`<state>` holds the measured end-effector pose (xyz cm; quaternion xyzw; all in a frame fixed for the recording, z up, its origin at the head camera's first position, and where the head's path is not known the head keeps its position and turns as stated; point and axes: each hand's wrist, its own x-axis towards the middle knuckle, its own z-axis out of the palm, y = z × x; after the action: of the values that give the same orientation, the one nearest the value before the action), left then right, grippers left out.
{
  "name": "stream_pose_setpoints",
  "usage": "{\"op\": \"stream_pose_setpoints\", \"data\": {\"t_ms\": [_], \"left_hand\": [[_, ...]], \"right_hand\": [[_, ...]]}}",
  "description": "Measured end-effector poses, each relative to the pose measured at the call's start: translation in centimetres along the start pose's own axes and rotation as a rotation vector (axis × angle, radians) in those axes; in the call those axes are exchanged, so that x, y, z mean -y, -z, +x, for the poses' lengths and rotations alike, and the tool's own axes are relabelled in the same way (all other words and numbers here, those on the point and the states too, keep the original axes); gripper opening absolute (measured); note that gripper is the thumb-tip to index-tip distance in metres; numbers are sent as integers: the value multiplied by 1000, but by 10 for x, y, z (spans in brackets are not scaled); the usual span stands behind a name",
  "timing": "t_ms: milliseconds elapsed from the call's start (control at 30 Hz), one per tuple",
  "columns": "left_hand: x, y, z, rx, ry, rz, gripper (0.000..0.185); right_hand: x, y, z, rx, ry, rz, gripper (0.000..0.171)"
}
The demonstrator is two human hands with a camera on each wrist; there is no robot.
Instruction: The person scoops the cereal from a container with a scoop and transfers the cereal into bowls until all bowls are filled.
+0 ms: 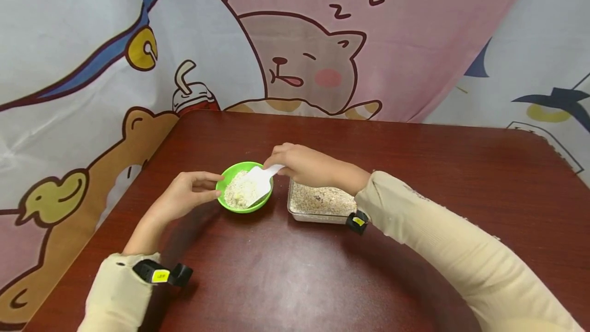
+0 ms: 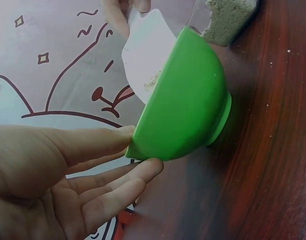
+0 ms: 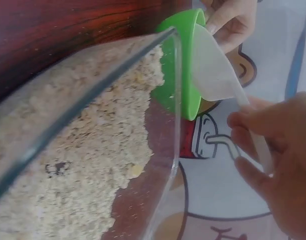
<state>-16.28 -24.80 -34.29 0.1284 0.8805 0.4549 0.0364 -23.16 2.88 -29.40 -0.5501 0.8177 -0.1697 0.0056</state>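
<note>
Dark red-brown wood makes up the one table [image 1: 415, 178], set against a cartoon-printed cloth backdrop [image 1: 415, 24]. Two arms in cream sleeves reach in from the near edge, each with a small black device strapped at the wrist.

One clear rectangular container [image 1: 320, 204] of pale oat-like flakes sits right of centre, partly under the right forearm. Just beside it, to the left, stands one green bowl [image 1: 245, 187] with a smaller heap of the same flakes inside.

One white scoop [image 1: 259, 183] lies tilted with its blade down in the bowl, over the flakes. The right hand [image 1: 306, 164] comes across from above the container, knuckles up, thumb and fingertips pinched on the scoop's handle.

The left hand [image 1: 186, 193] lies on its side at the bowl's left. Its fingers are fairly straight, thumb and fingertips touching the outer wall just below the rim and steadying it, not wrapped around.
</note>
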Motion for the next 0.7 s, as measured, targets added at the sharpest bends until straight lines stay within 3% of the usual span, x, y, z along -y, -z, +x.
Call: {"op": "stream_pose_setpoints", "data": {"t_ms": [233,500,700], "left_hand": [[0,0,0,4,7,-16,36],[-2,0,0,8,18,-5,37],[-3,0,1,14,20,-8,38]], "right_hand": [[5,6,6,44,26,-130,27],[3,16,3,34,40,-186,29],[2,22,2,46,39,-236,42]]}}
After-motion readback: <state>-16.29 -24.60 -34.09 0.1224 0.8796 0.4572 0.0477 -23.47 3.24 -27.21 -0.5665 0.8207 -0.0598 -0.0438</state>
